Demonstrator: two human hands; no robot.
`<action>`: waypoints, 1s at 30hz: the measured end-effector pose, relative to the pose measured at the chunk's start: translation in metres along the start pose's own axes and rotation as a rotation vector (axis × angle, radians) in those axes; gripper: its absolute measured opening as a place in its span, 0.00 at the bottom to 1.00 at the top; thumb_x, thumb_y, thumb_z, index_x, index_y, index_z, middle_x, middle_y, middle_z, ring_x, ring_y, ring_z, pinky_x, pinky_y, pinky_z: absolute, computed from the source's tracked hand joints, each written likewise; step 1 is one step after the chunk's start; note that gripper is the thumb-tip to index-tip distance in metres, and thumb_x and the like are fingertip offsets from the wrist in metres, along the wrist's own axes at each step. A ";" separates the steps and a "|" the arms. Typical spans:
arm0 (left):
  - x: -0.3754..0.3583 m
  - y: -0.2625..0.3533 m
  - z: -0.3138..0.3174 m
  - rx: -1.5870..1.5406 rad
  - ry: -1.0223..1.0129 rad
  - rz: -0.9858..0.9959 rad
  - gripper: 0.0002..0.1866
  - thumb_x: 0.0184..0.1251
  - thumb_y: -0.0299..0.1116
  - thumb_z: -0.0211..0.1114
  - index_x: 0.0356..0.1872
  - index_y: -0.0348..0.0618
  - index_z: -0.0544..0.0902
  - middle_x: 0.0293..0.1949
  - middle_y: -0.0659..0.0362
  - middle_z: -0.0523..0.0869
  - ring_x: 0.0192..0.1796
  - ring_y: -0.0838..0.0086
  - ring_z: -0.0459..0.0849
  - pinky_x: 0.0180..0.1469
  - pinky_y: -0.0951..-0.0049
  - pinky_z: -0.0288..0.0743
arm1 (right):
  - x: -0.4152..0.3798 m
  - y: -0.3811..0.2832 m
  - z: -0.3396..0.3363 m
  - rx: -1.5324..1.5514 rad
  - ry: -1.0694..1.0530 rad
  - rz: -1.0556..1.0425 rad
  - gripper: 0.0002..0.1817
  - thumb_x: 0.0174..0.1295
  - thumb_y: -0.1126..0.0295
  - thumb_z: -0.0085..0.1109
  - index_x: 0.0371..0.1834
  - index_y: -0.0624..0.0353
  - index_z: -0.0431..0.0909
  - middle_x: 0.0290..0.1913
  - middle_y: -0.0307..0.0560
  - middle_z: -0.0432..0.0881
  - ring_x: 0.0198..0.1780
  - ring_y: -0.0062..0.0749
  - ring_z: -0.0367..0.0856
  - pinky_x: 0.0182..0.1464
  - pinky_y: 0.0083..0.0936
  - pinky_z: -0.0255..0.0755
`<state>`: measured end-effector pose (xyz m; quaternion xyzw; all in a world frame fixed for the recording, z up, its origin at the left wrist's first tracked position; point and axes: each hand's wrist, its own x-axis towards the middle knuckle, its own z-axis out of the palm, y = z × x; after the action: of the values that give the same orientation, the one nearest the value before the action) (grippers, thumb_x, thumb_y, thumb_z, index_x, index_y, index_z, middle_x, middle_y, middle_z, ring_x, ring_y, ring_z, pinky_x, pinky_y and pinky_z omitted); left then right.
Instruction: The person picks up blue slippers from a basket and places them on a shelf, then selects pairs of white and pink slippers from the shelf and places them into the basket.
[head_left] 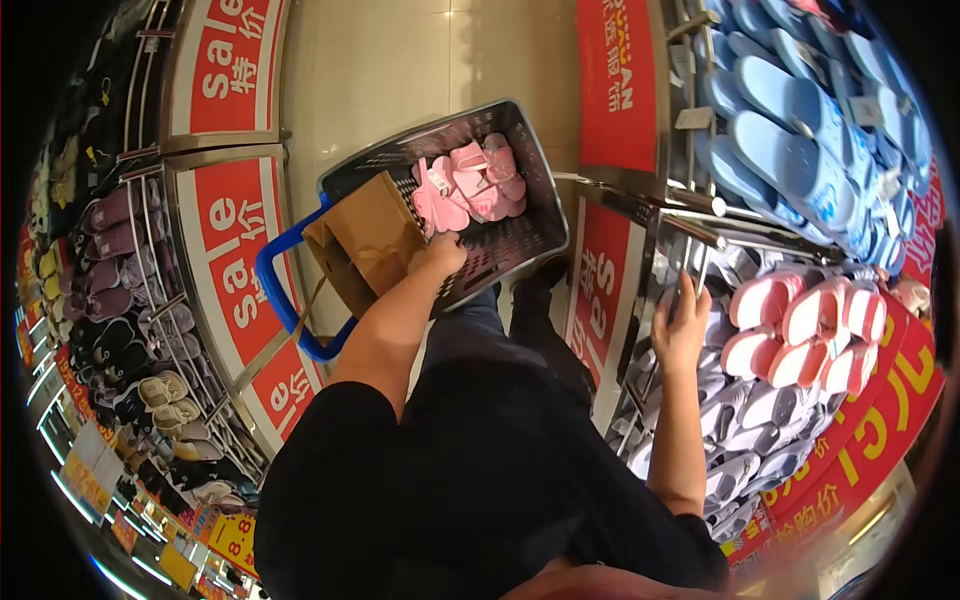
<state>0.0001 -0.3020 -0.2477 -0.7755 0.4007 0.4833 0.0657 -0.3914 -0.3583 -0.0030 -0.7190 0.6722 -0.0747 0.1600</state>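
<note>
The left hand reaches into a dark grey perforated plastic basket, just beside a brown cardboard box and pale pink slippers lying inside; its fingers curl, but whether its grip is clamped on anything cannot be told. The right hand is raised with its grip apart, near a silver metal rod and pink-and-white slippers on the rack.
</note>
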 end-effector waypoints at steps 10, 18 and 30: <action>0.179 -0.023 -0.023 -0.152 0.142 -0.240 0.28 0.56 0.29 0.65 0.61 0.34 0.72 0.64 0.38 0.71 0.62 0.46 0.77 0.65 0.61 0.73 | 0.007 -0.006 0.006 -0.103 -0.093 0.076 0.30 0.49 0.75 0.60 0.62 0.59 0.74 0.58 0.63 0.68 0.60 0.58 0.70 0.62 0.44 0.67; 0.236 -0.069 0.020 -0.038 0.159 -0.438 0.37 0.61 0.33 0.61 0.72 0.45 0.59 0.66 0.42 0.72 0.67 0.49 0.74 0.69 0.57 0.69 | 0.006 -0.002 0.010 -0.157 -0.148 0.059 0.29 0.49 0.73 0.60 0.60 0.60 0.75 0.59 0.62 0.66 0.62 0.54 0.68 0.65 0.44 0.64; 0.253 -0.090 0.051 -0.131 0.008 -0.494 0.27 0.66 0.38 0.62 0.64 0.42 0.68 0.61 0.43 0.79 0.60 0.56 0.81 0.60 0.64 0.76 | 0.007 -0.003 0.009 -0.190 -0.132 0.074 0.29 0.45 0.69 0.63 0.56 0.59 0.78 0.58 0.62 0.67 0.55 0.52 0.75 0.60 0.45 0.68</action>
<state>0.0802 -0.3579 -0.5029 -0.8545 0.1673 0.4743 0.1299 -0.3849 -0.3638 -0.0111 -0.7091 0.6903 0.0428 0.1374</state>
